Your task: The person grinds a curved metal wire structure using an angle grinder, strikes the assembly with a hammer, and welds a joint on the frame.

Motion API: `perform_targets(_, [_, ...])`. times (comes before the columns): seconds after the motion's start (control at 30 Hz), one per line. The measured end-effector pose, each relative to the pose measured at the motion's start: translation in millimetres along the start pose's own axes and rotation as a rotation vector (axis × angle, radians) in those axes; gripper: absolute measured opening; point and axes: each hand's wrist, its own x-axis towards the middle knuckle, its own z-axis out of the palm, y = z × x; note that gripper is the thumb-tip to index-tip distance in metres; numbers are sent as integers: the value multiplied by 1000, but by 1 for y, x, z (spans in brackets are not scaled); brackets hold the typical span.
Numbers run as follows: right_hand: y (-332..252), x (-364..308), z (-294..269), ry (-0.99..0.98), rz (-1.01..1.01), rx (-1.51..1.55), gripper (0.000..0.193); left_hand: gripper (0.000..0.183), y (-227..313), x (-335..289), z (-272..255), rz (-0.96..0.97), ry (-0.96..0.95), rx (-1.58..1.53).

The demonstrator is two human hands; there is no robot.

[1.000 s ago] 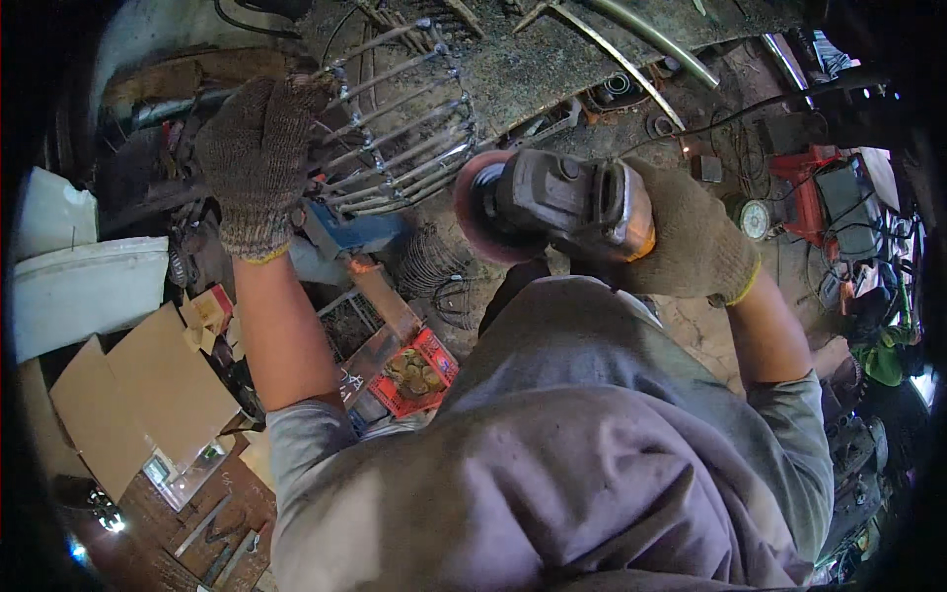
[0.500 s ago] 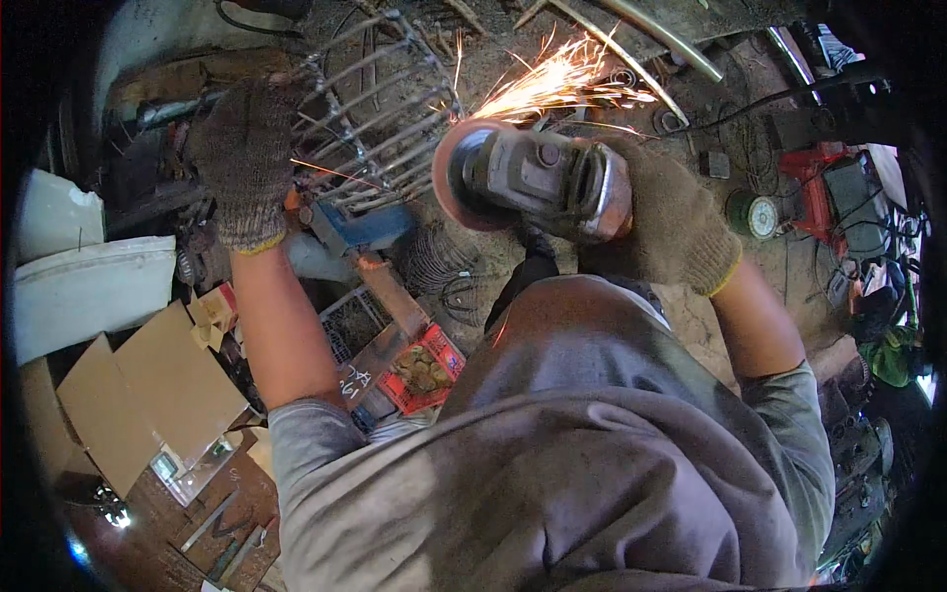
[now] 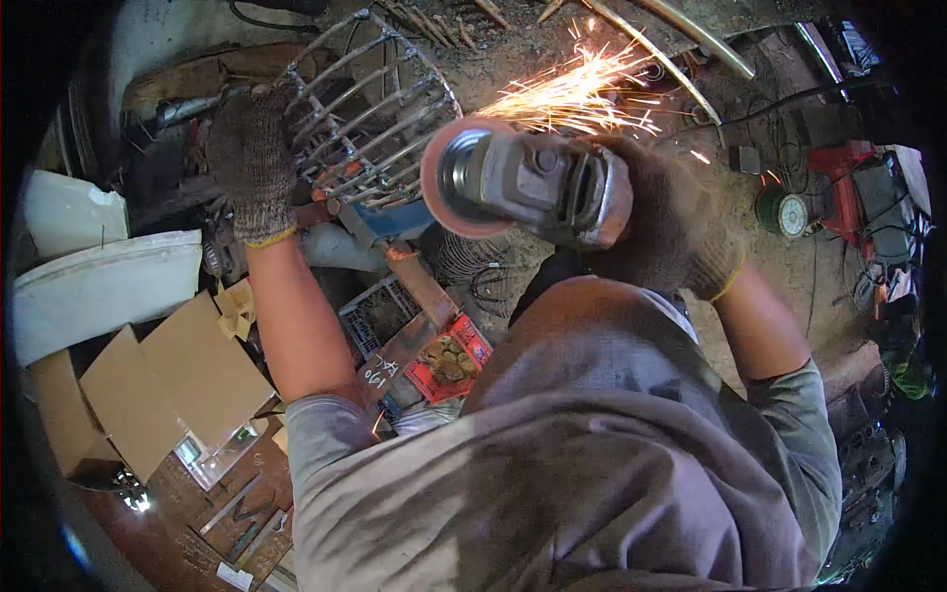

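- Grinder (image 3: 541, 180) shifted left toward metal rack (image 3: 352, 151), sparks (image 3: 582, 94) off disc at rack's right edge.
- Right hand (image 3: 681, 217) wraps grinder; left hand (image 3: 254, 153) beside rack, fingers: can't tell.
- Grinding, I judge; next needs steady angle.

two gloved hands (image 3: 252, 153) (image 3: 666, 212) working, two bare forearms (image 3: 301, 321) (image 3: 760, 324) reaching forward, two grey sleeves (image 3: 327, 432) (image 3: 797, 434) showing, one grinder (image 3: 547, 183) throwing one spray of sparks (image 3: 587, 91), one metal rack (image 3: 400, 97) showing, one red basket (image 3: 422, 381) sitting, two white panels (image 3: 74, 212) (image 3: 113, 286) resting, two long curved bars (image 3: 671, 69) (image 3: 702, 37) lying
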Motion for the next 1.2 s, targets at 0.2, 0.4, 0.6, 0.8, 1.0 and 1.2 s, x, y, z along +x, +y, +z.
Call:
perform_targets(0.2, [-12,-2,-15,-68,1,-299,93,34,14,9,-3,-386,94,-400])
perform_targets(0.4, [-9,9,-18,4,-40,-282,94,32,7,1,3,-383,3,-323])
perform_targets(0.6, [24,5,-4,6,-64,0,98,33,-11,-13,6,54,78,35])
perform_targets(0.8, [17,18,2,34,-88,-16,95,37,-9,-19,14,-626,26,-583])
perform_targets(1.0, [7,21,7,-49,-173,163,88,39,10,-17,-4,-645,-83,-955])
perform_targets(1.2, [24,-1,8,-109,-12,147,85,45,-8,-55,-16,-861,-168,-836])
